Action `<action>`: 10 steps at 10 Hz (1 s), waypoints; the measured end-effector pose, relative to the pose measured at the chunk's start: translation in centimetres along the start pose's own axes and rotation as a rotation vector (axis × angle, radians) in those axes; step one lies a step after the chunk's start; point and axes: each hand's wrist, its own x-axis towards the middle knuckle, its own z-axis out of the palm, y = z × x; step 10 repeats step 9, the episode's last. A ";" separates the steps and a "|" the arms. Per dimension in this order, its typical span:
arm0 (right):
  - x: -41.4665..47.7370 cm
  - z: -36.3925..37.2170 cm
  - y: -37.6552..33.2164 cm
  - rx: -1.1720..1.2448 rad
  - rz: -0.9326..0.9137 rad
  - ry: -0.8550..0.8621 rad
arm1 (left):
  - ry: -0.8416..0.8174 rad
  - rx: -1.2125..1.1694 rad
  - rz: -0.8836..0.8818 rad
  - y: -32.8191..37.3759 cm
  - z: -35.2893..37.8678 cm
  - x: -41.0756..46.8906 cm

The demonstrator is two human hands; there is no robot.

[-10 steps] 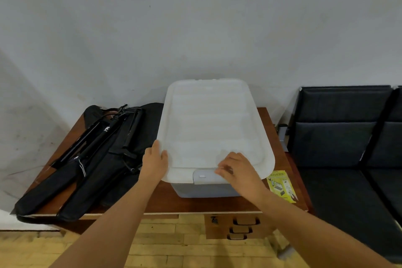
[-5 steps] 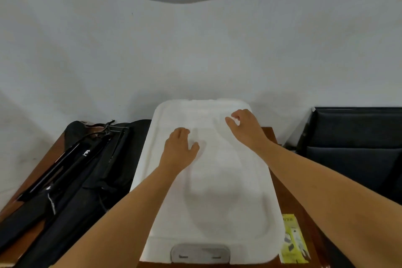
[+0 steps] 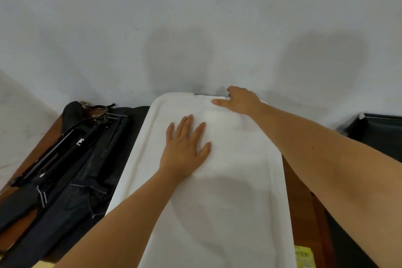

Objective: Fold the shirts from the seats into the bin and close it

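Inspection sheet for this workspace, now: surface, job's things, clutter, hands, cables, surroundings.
Surface: brown wooden table, mostly covered.
Job's things: white plastic lid lies flat on top; nothing else of the job is in view on the table.
Clutter: long black fabric bags with black poles lie left of the lid; a yellow printed leaflet sits at its near right corner.
Hands: left hand rests flat on the lid, fingers spread; right hand is at the lid's far edge, thumb on top, fingers reaching past the rim, grip unclear.
Cables: nothing seen.
Surroundings: pale grey wall behind; black padded seat to the right.
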 end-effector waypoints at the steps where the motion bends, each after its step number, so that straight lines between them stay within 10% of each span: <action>1: 2.3 -0.7 -0.1 -0.056 -0.026 -0.119 | 0.006 0.002 0.011 -0.1 0.2 0.4; 7: 0.7 1.6 0.1 -0.054 -0.211 0.128 | -0.021 0.011 -0.024 -0.2 -0.1 0.6; 10: -3.5 1.8 -0.6 0.149 -0.174 0.238 | -0.165 -0.390 -0.168 -1.0 -2.8 1.4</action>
